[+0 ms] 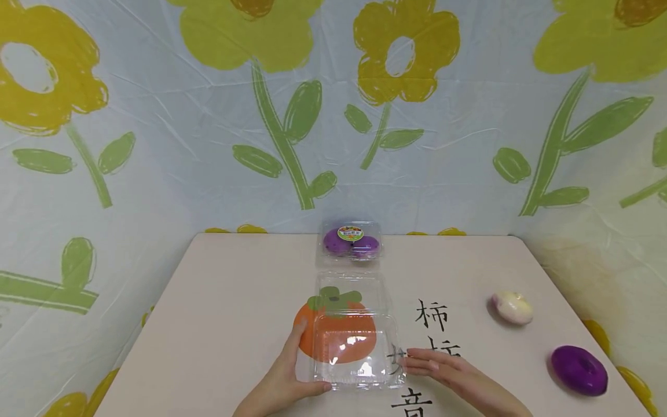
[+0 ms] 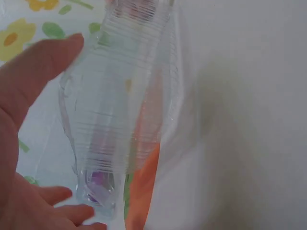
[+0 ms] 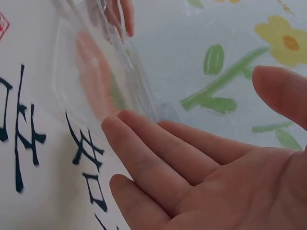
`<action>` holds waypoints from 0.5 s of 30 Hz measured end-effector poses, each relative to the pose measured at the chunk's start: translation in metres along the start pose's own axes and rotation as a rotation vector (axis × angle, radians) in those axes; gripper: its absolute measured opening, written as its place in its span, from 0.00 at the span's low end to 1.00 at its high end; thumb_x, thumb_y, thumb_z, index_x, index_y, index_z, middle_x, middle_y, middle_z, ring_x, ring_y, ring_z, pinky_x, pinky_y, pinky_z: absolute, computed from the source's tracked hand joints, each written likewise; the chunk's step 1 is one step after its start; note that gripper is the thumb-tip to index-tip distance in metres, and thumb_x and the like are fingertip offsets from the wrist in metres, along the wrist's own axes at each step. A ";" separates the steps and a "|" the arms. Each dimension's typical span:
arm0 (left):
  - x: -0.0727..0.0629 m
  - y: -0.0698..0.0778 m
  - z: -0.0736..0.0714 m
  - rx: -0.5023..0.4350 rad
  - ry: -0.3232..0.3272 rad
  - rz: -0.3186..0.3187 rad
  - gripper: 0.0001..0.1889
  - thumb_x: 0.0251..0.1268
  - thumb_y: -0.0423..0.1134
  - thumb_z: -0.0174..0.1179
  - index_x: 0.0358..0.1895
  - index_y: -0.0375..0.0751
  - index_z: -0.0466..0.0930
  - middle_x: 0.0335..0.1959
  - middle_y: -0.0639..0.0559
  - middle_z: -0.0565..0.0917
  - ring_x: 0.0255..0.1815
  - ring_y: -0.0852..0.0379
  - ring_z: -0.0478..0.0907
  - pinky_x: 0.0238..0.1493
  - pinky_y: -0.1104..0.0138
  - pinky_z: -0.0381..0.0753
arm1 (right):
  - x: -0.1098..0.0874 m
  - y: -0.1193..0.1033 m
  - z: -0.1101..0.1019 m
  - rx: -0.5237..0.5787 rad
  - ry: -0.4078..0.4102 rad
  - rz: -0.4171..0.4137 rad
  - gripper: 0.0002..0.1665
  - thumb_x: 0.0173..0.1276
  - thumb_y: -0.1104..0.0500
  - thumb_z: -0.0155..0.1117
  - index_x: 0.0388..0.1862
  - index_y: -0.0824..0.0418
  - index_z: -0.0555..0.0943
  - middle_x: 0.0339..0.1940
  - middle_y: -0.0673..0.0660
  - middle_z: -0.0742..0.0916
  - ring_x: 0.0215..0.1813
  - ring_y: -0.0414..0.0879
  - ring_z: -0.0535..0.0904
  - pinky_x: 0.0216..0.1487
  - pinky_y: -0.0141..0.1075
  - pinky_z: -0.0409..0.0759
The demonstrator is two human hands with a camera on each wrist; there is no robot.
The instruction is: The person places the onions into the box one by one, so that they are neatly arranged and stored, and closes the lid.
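A clear plastic clamshell box (image 1: 359,341) stands in front of me with its lid (image 1: 351,289) folded back toward the far side. Nothing shows inside it. My left hand (image 1: 283,370) is at its left side, thumb by the front edge and fingers along the side, spread apart in the left wrist view. At the right side, my right hand (image 1: 448,370) holds its fingers straight and together, fingertips right at the wall. The right wrist view shows that palm (image 3: 230,177) turned up with the thumb held away.
Behind the open box is a closed clear box (image 1: 350,240) with purple oval things and a round label. On the right lie a pale pinkish-yellow oval piece (image 1: 513,307) and a shiny purple oval piece (image 1: 579,370). The tabletop (image 1: 219,301) has a printed persimmon and black characters.
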State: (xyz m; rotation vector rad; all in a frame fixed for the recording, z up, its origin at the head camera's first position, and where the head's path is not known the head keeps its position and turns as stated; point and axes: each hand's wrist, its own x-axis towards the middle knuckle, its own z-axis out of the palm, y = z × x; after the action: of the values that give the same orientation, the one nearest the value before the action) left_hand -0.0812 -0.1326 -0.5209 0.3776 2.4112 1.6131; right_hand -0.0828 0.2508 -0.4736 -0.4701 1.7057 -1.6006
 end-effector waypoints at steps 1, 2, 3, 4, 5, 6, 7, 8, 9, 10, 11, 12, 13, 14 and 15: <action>0.001 -0.001 0.000 -0.001 -0.001 0.022 0.66 0.43 0.54 0.79 0.81 0.56 0.39 0.81 0.48 0.46 0.79 0.42 0.46 0.71 0.36 0.52 | -0.001 -0.001 0.000 -0.051 0.045 0.023 0.29 0.84 0.54 0.34 0.78 0.65 0.57 0.72 0.62 0.73 0.70 0.36 0.70 0.69 0.38 0.61; 0.002 -0.003 0.000 -0.004 -0.002 0.042 0.67 0.42 0.55 0.80 0.81 0.59 0.37 0.82 0.50 0.44 0.80 0.44 0.45 0.71 0.37 0.51 | -0.003 -0.002 -0.001 -0.097 0.093 0.054 0.29 0.84 0.52 0.35 0.78 0.62 0.59 0.71 0.59 0.75 0.69 0.35 0.70 0.69 0.40 0.62; 0.003 -0.004 -0.001 -0.005 -0.003 0.061 0.67 0.42 0.54 0.80 0.81 0.62 0.36 0.82 0.51 0.41 0.80 0.45 0.43 0.71 0.37 0.51 | -0.004 -0.003 -0.001 -0.141 0.144 0.072 0.29 0.84 0.51 0.37 0.77 0.60 0.61 0.70 0.56 0.77 0.69 0.34 0.71 0.68 0.45 0.62; 0.005 -0.005 -0.001 -0.008 -0.007 0.080 0.67 0.41 0.54 0.80 0.80 0.64 0.36 0.82 0.53 0.39 0.80 0.46 0.41 0.71 0.37 0.51 | -0.005 -0.004 -0.002 -0.172 0.193 0.084 0.28 0.84 0.50 0.38 0.77 0.58 0.62 0.69 0.55 0.78 0.68 0.35 0.71 0.68 0.47 0.62; 0.006 -0.006 -0.001 -0.007 -0.012 0.104 0.67 0.42 0.54 0.80 0.80 0.65 0.36 0.82 0.52 0.37 0.80 0.46 0.39 0.70 0.36 0.50 | -0.007 -0.004 -0.004 -0.188 0.240 0.088 0.28 0.83 0.50 0.39 0.76 0.58 0.63 0.69 0.55 0.78 0.68 0.35 0.72 0.68 0.45 0.62; 0.007 -0.008 -0.001 -0.005 -0.018 0.129 0.67 0.42 0.53 0.80 0.80 0.64 0.36 0.82 0.52 0.36 0.81 0.45 0.38 0.70 0.36 0.50 | -0.009 -0.005 -0.006 -0.206 0.280 0.072 0.27 0.83 0.51 0.39 0.76 0.57 0.63 0.69 0.56 0.78 0.68 0.36 0.72 0.67 0.43 0.64; 0.008 -0.010 -0.001 0.001 -0.022 0.156 0.67 0.42 0.53 0.80 0.81 0.62 0.36 0.82 0.51 0.35 0.81 0.44 0.36 0.69 0.35 0.50 | -0.010 -0.006 -0.008 -0.219 0.326 0.048 0.26 0.83 0.52 0.39 0.75 0.57 0.64 0.68 0.57 0.78 0.67 0.37 0.73 0.65 0.37 0.64; 0.010 -0.012 -0.001 0.008 -0.024 0.190 0.67 0.43 0.53 0.80 0.81 0.60 0.37 0.82 0.49 0.34 0.81 0.42 0.36 0.68 0.34 0.51 | -0.011 -0.006 -0.011 -0.232 0.368 0.001 0.25 0.83 0.54 0.39 0.74 0.58 0.65 0.68 0.59 0.78 0.67 0.39 0.74 0.64 0.32 0.66; 0.011 -0.013 -0.001 0.018 -0.027 0.221 0.66 0.43 0.53 0.80 0.81 0.58 0.38 0.82 0.47 0.34 0.80 0.41 0.36 0.67 0.33 0.51 | -0.011 -0.005 -0.014 -0.252 0.413 -0.059 0.24 0.83 0.56 0.40 0.73 0.60 0.67 0.67 0.61 0.79 0.66 0.41 0.75 0.63 0.30 0.66; 0.013 -0.014 -0.001 0.025 -0.029 0.241 0.66 0.43 0.53 0.80 0.81 0.56 0.39 0.82 0.46 0.34 0.81 0.42 0.36 0.67 0.33 0.52 | -0.012 -0.005 -0.017 -0.273 0.465 -0.110 0.23 0.83 0.57 0.41 0.72 0.61 0.67 0.66 0.62 0.79 0.65 0.41 0.75 0.61 0.26 0.67; 0.014 -0.016 -0.001 0.038 -0.027 0.267 0.65 0.44 0.54 0.79 0.81 0.53 0.40 0.82 0.46 0.34 0.81 0.41 0.35 0.66 0.32 0.53 | -0.013 -0.005 -0.021 -0.296 0.514 -0.175 0.23 0.83 0.59 0.41 0.71 0.64 0.68 0.65 0.61 0.79 0.65 0.40 0.76 0.60 0.23 0.68; 0.015 -0.018 0.000 0.051 -0.024 0.286 0.65 0.44 0.54 0.79 0.81 0.52 0.41 0.82 0.46 0.35 0.81 0.41 0.36 0.66 0.32 0.55 | -0.013 -0.004 -0.025 -0.317 0.566 -0.240 0.22 0.82 0.61 0.42 0.70 0.66 0.68 0.64 0.60 0.80 0.64 0.39 0.76 0.60 0.22 0.68; 0.016 -0.020 0.000 0.064 -0.022 0.302 0.64 0.44 0.55 0.79 0.81 0.50 0.42 0.82 0.46 0.35 0.81 0.41 0.36 0.65 0.32 0.56 | -0.014 -0.004 -0.028 -0.324 0.624 -0.296 0.21 0.81 0.63 0.44 0.68 0.68 0.69 0.64 0.59 0.81 0.64 0.38 0.76 0.60 0.21 0.68; 0.017 -0.022 0.000 0.072 -0.020 0.317 0.64 0.44 0.55 0.79 0.81 0.49 0.43 0.82 0.46 0.36 0.81 0.41 0.37 0.65 0.32 0.57 | -0.015 -0.004 -0.032 -0.320 0.679 -0.353 0.21 0.80 0.65 0.44 0.68 0.71 0.69 0.63 0.58 0.81 0.64 0.37 0.75 0.59 0.21 0.69; 0.018 -0.024 0.000 0.077 -0.020 0.324 0.64 0.44 0.55 0.79 0.81 0.48 0.43 0.82 0.46 0.36 0.81 0.41 0.36 0.65 0.32 0.57 | -0.016 -0.004 -0.036 -0.306 0.738 -0.398 0.21 0.79 0.67 0.45 0.67 0.73 0.68 0.63 0.55 0.81 0.64 0.36 0.74 0.59 0.20 0.69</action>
State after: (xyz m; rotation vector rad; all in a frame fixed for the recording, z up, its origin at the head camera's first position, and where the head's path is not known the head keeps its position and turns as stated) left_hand -0.0999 -0.1350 -0.5435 0.8315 2.5031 1.6282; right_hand -0.0993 0.2865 -0.4674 -0.4066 2.5611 -1.9508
